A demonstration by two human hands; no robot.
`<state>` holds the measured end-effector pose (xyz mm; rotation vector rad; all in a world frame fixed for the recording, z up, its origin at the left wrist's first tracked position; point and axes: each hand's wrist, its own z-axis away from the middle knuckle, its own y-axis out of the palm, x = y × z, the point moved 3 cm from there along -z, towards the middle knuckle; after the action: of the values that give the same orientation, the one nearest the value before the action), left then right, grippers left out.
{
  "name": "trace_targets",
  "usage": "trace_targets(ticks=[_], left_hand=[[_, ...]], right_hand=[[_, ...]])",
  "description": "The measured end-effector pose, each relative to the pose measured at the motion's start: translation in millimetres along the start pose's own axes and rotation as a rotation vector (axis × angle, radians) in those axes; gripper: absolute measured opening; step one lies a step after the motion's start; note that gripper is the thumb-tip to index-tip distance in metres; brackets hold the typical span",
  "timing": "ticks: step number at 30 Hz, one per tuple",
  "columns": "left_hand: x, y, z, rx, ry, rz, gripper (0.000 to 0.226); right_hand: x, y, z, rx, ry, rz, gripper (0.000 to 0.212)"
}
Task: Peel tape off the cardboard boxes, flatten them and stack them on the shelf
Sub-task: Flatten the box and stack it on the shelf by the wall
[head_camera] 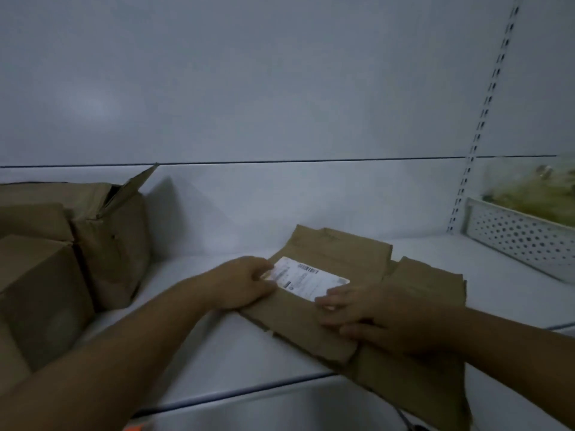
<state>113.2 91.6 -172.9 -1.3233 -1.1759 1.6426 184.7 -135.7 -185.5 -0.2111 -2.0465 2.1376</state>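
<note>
Currently, the flattened box [342,293] lies on the shelf [249,362] at centre, overhanging the front edge at 5 o'clock. The left hand [239,283] rests on its 9 o'clock edge, fingers curled over the white label [306,279]; whether they pinch anything cannot be told. The right hand [373,315] lies flat on the panel, fingers extended, gripping nothing. Judged light, stiff across the panels and hinged at the creases, the board should be held at opposite edges. Unflattened boxes [62,259] stand at 9 o'clock. A perforated basket [522,241] sits at 3 o'clock.
</note>
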Motion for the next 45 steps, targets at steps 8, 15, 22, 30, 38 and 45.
trace_targets(ticks=[8, 15, 22, 30, 38, 45], left_hand=[[-50, 23, -48, -0.173, 0.046, 0.058, 0.03], [-57, 37, -67, -0.132, 0.009, 0.172, 0.059], [-81, 29, -51, -0.034, -0.189, 0.525, 0.08], [-203, 52, -13, 0.51, -0.226, 1.031, 0.039], [-403, 131, 0, 0.563, -0.047, 1.088, 0.03], [-526, 179, -30, 0.69, 0.07, 1.211, 0.029]], right_hand=[[-84, 5, 97, -0.54, 0.966, -0.06, 0.038], [-82, 33, 159, -0.541, 1.404, -0.271, 0.102], [-70, 46, 169, -0.836, 1.345, -0.925, 0.104], [-78, 38, 327, -0.79, 1.235, -1.267, 0.022], [-100, 21, 525, -0.998, 1.297, -1.192, 0.02], [-147, 21, 623, -1.252, 1.41, -1.045, 0.018]])
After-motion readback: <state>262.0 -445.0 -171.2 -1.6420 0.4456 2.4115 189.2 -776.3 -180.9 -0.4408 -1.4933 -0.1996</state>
